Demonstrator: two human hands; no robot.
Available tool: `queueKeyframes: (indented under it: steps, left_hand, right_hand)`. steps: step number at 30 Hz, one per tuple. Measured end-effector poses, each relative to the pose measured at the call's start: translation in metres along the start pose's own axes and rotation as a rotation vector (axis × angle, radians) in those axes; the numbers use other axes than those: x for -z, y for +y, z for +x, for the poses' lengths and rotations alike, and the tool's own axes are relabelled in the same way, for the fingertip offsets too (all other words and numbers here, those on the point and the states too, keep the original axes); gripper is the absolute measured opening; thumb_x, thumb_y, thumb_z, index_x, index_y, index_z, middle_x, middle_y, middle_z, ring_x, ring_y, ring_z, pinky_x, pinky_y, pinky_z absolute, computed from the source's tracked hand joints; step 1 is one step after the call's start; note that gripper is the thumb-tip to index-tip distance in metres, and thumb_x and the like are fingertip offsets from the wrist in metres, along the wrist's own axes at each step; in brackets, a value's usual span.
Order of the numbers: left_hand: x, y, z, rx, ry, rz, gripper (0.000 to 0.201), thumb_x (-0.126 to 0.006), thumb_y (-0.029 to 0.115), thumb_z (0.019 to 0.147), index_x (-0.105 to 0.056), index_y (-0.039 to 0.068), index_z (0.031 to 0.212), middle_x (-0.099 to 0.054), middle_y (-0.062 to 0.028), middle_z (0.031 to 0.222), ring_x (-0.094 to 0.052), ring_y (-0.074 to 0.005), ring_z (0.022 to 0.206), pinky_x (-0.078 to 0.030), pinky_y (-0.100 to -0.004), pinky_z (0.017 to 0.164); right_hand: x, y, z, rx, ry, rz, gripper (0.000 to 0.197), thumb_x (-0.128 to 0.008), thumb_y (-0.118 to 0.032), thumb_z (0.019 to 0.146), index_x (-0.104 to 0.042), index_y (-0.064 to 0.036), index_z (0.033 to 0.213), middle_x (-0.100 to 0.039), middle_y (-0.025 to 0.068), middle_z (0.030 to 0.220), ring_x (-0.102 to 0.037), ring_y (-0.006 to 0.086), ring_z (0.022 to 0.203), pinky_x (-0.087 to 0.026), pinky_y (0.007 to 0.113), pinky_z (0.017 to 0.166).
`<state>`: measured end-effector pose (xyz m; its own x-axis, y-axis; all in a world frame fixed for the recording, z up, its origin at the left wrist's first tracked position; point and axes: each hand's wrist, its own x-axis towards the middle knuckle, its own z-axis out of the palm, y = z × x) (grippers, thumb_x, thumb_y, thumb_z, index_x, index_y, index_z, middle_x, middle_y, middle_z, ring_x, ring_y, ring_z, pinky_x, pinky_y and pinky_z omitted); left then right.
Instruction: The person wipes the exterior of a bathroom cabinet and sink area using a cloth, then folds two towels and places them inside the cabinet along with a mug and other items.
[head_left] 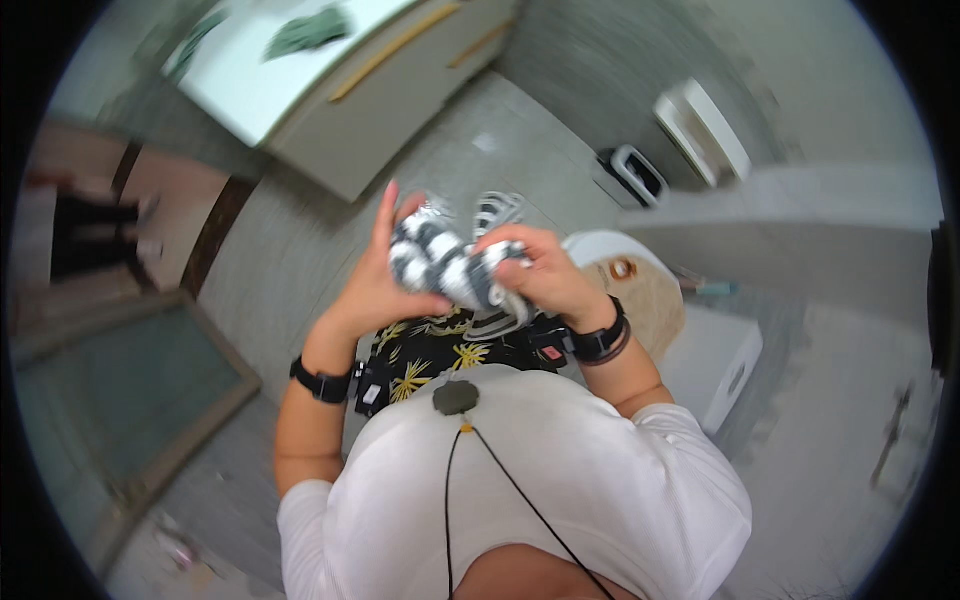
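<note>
You grip a striped cloth (pixel 450 262) bunched at chest height, left hand (pixel 375 290) cupping its left end with the forefinger raised, right hand (pixel 540 275) clenched on the right end, long axis running left-right between them.

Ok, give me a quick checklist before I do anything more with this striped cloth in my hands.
1. Both hands on the striped cloth: ok, left hand and right hand both grip it.
2. Cloth clear of the floor: ok, bunched up at waist height.
3. Cloth fully rolled or folded: cannot tell, picture is blurred.
4. Wristbands clear of the cloth: ok.
5. Footing: cannot tell, feet hidden.
</note>
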<state>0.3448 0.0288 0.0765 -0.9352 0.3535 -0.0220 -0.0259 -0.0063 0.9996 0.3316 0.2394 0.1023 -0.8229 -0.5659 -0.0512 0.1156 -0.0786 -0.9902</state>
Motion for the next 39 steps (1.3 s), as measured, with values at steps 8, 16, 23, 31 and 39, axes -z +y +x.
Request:
queueKeyframes:
  steps: [8,16,23,31,39]
  left_hand:
    - [-0.032,-0.041,0.010,0.558,-0.257,-0.181,0.034,-0.066,0.001,0.067,-0.053,0.002,0.099,-0.056,-0.0012,0.091,-0.052,-0.0117,0.084,-0.042,-0.0242,0.074]
    - [-0.025,-0.061,0.020,0.683,0.033,0.023,0.037,-0.060,0.006,0.074,-0.047,-0.004,0.107,-0.052,-0.0098,0.105,-0.049,-0.0180,0.095,-0.036,-0.0270,0.083]
    - [-0.015,-0.083,0.010,0.747,-0.058,0.269,0.036,-0.054,0.004,0.077,-0.045,-0.004,0.111,-0.049,-0.0087,0.110,-0.045,-0.0172,0.101,-0.033,-0.0265,0.087]
    - [-0.044,-0.097,0.025,0.578,-0.121,0.507,0.033,-0.051,0.005,0.079,-0.046,-0.003,0.110,-0.050,-0.0075,0.108,-0.045,-0.0159,0.098,-0.033,-0.0241,0.084]
    - [-0.110,-0.109,0.072,0.509,-0.498,0.360,0.029,-0.057,0.005,0.074,-0.050,-0.002,0.102,-0.058,-0.0098,0.092,-0.052,-0.0163,0.084,-0.040,-0.0272,0.076]
  right_hand:
    - [0.025,0.020,-0.058,-0.082,0.318,0.316,0.038,-0.051,-0.035,0.082,-0.051,-0.0022,0.102,-0.054,0.0014,0.091,-0.049,0.0071,0.085,-0.039,0.021,0.076]
    - [0.092,0.197,-0.142,-0.539,1.345,0.476,0.071,-0.057,-0.026,0.074,-0.019,-0.0002,0.128,-0.031,0.0183,0.126,-0.030,0.0276,0.116,-0.032,0.031,0.091]
    - [0.153,0.312,-0.168,-1.087,1.519,-0.406,0.087,-0.065,-0.037,0.065,-0.018,-0.0021,0.129,-0.018,0.0212,0.132,-0.024,0.0352,0.120,-0.025,0.044,0.095]
    - [0.159,0.325,-0.205,-0.626,1.529,-0.126,0.038,-0.059,-0.020,0.069,-0.053,0.0063,0.096,-0.059,0.0168,0.089,-0.057,0.0258,0.081,-0.043,0.031,0.073]
    - [0.021,0.134,-0.397,-0.406,1.647,0.798,0.050,-0.047,-0.028,0.073,-0.042,0.0008,0.115,-0.052,0.0132,0.108,-0.054,0.0259,0.093,-0.045,0.035,0.078]
